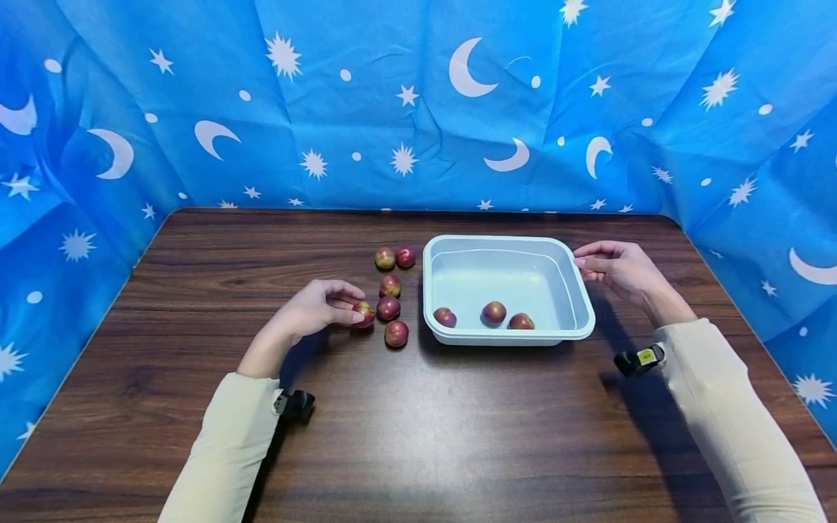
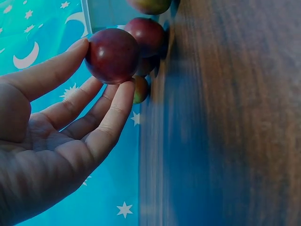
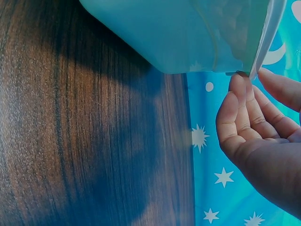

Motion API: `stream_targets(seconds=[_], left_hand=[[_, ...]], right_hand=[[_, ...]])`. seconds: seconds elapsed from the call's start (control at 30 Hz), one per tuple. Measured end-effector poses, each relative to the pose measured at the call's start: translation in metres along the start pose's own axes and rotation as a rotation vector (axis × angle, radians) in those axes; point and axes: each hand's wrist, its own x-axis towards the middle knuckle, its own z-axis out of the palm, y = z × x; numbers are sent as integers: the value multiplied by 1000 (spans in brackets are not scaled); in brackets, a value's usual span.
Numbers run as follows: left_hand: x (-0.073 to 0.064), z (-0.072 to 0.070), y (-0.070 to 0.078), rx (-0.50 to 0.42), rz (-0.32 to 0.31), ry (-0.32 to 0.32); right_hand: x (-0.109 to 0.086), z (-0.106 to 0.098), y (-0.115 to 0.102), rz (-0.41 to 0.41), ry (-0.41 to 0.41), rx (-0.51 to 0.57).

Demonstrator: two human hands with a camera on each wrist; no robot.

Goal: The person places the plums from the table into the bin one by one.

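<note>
A round red-and-yellow plum [image 1: 367, 313], pinched by the left hand [image 1: 315, 309], is near five similar plums [image 1: 389, 309] ranged from its one to four o'clock. They stand between it and, at three, a white rectangular plastic tub [image 1: 500, 280], long axis nine-to-three, holding three plums [image 1: 494, 313]; the right hand [image 1: 626, 273] pinches its three-o'clock rim.

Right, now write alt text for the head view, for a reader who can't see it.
A person's left grip pinches a plum beside five others on a dark wood-grain table, while the right grip holds the right side of a white plastic tub containing three more plums. Behind hangs a blue cloth printed with white moons and stars.
</note>
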Motion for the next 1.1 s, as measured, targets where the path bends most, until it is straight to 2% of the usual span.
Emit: stream_targets(seconds=[0.13,0.33,0.53,1.1], left_hand=[[3,-3,1,-12,4,14],[4,-7,0,-46,11,26],[5,-12,3,-34,11,53],[19,-21,22,-16,21,137]], right_hand=[[-1,-2,0,-6,-29,49],[0,-2,0,-15,-45,57],[1,-2,0,-10,-40,56],[0,-1,1,-21,-48,69]])
